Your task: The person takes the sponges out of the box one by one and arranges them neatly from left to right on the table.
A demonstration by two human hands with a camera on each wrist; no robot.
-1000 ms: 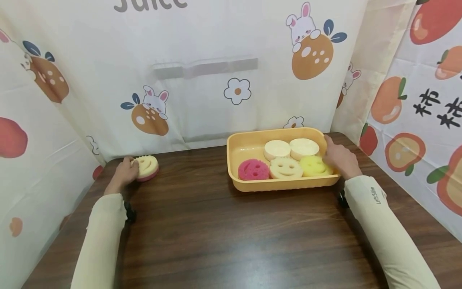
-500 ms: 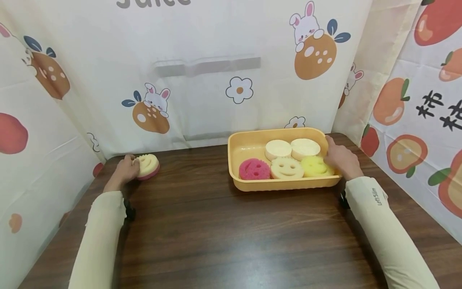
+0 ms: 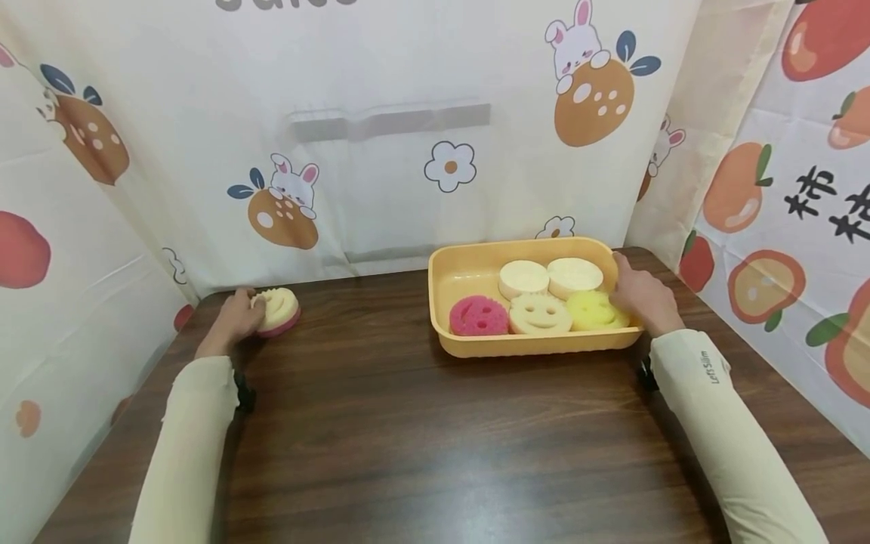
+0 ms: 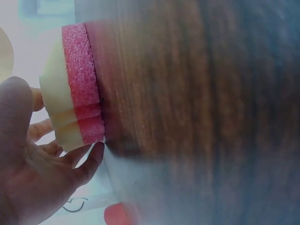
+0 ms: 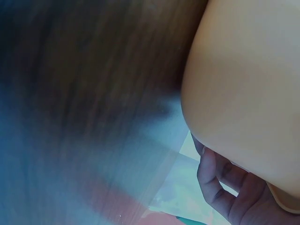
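At the far left of the table, in the head view, my left hand (image 3: pixel 236 319) holds the near-left side of a two-layer stack of round sponges. A cream smiley-face sponge (image 3: pixel 279 305) lies on top and a pink sponge (image 4: pixel 80 65) beneath it, flat on the table. Fingers curl along the stack's edge in the left wrist view. My right hand (image 3: pixel 646 298) grips the right end of a yellow tray (image 3: pixel 537 347), its fingers bent against the outer wall in the right wrist view. Part of the tray's right rim is hidden by that hand.
Inside the tray sit a pink smiley sponge (image 3: pixel 479 316), a cream smiley sponge (image 3: pixel 541 316), a yellow smiley sponge (image 3: pixel 593 311) and two plain cream rounds (image 3: pixel 575 278). Printed curtains (image 3: pixel 381 196) border the dark wooden table (image 3: pixel 421 438) at the back and both sides.
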